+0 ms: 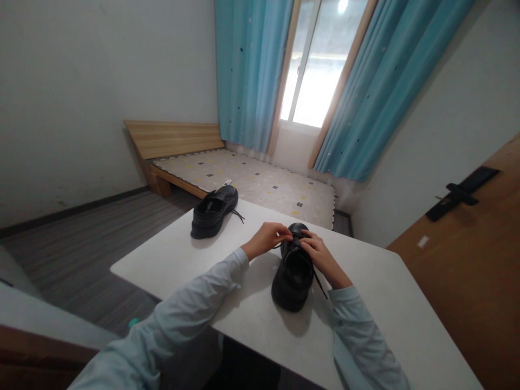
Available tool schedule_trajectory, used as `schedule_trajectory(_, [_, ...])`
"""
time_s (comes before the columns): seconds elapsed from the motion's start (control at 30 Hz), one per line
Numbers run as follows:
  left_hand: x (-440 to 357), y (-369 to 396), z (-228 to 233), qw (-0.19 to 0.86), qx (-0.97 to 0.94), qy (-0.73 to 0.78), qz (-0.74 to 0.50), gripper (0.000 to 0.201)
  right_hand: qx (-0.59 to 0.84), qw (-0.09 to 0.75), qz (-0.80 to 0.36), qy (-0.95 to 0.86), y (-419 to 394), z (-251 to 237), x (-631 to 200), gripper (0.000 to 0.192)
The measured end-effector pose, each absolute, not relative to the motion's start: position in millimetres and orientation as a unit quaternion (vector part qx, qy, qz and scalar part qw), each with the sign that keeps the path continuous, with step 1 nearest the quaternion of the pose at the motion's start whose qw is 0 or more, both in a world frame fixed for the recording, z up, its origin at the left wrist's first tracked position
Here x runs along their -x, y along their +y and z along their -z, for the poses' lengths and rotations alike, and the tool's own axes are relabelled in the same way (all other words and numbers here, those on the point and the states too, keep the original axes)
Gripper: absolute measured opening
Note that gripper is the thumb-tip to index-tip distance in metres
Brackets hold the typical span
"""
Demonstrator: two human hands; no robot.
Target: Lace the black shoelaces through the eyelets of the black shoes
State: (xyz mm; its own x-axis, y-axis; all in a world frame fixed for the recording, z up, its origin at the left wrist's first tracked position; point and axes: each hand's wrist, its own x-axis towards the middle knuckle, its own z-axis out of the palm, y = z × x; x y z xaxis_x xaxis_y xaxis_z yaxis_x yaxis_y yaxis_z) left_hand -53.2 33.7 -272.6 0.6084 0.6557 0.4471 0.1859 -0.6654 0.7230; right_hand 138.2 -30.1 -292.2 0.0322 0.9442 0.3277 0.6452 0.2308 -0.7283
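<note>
A black lace-up shoe (pixel 290 287) stands on the white table in front of me, heel towards me and toe pointing away. My left hand (pixel 270 238) is at the left side of its lacing, thumb and fingers pinched together on a black shoelace (pixel 277 247). From the right, my right hand (pixel 319 252) closes its fingers on the upper of the shoe by the tongue; its fingertips partly cover the lacing. One lace end hangs down beside the shoe under my right wrist. A matching black shoe (pixel 214 211) sits farther left, untouched, its lace trailing onto the table.
The white table (pixel 382 303) has rounded corners. Beyond it is a low bed (pixel 260 179) with a patterned mattress and a wooden headboard (pixel 174 138). Blue curtains (pixel 252 70) flank a bright window. A wooden door (pixel 479 244) with a black handle is at the right.
</note>
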Motion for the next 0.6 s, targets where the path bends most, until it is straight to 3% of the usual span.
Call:
schedule_trajectory(0.17, [57.2,34.2,269.6,0.365,-0.834,0.235,-0.340,0.009,0.601,0.392,-0.187,-0.670,-29.4,292.5,-137.1,0.022])
schedule_trajectory(0.6, [51.7,28.6,273.4,0.355,-0.825,0.216,-0.382,0.012,0.595,0.422,-0.186,-0.659,-32.7,288.9,-135.8,0.019])
